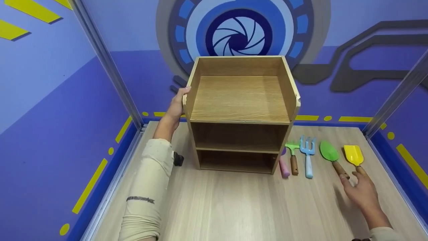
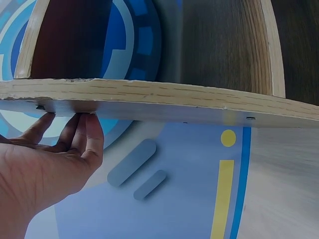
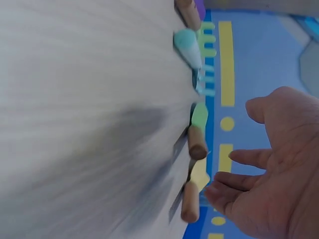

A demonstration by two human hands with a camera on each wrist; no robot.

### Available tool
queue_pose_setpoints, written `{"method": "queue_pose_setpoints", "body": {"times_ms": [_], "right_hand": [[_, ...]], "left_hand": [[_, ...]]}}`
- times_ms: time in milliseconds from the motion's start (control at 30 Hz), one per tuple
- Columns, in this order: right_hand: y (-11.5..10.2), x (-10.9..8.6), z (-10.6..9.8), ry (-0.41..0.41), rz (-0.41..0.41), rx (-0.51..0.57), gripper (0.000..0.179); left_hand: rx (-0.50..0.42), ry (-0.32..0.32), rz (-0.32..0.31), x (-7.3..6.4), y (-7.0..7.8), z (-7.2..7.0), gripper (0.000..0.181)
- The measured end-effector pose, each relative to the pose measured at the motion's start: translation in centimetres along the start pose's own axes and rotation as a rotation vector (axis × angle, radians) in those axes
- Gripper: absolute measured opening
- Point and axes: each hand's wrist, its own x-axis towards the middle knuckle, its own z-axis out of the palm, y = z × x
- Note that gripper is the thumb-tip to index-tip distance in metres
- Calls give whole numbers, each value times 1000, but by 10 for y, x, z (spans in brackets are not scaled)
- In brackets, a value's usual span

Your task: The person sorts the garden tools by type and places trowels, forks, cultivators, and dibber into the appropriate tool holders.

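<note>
A wooden shelf unit (image 1: 239,97) stands upright against the back wall, with a walled top and two compartments below. My left hand (image 1: 174,108) is at its upper left side; in the left wrist view the fingertips (image 2: 91,121) touch the outer side panel. On the right, my right hand (image 1: 362,190) hovers with spread, loosely bent fingers close to the handles of a yellow toy shovel (image 1: 353,154) and a green trowel (image 1: 329,151). The right wrist view has that hand (image 3: 284,174) holding nothing.
Left of the trowel lie a blue hand fork (image 1: 308,157), a green rake (image 1: 293,160) and a tool with a pink handle (image 1: 284,168), partly hidden by the shelf. A small black object (image 1: 178,159) sits left of the shelf. Patterned walls enclose the wood-grain table (image 1: 230,207).
</note>
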Motion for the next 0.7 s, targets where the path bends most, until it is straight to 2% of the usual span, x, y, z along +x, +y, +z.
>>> {"method": "queue_pose_setpoints", "body": {"times_ms": [100,233,433,533,700], "right_hand": [[10,7,-5,42,50,29,84],[25,16,-14,60,173,35,88],[43,27,-22,27,365,42,90],[50,31,-23,11,415,46,88],[57,35,-22,-9,444,47,88]], "left_hand": [[1,-4,3,1,0,0,70],[3,-12,2,2,1,3,69],[-14,-20,7,3,1,6,69],[-22,-14,15,5,2,8,69],[-12,-4,18,7,4,11,70]]}}
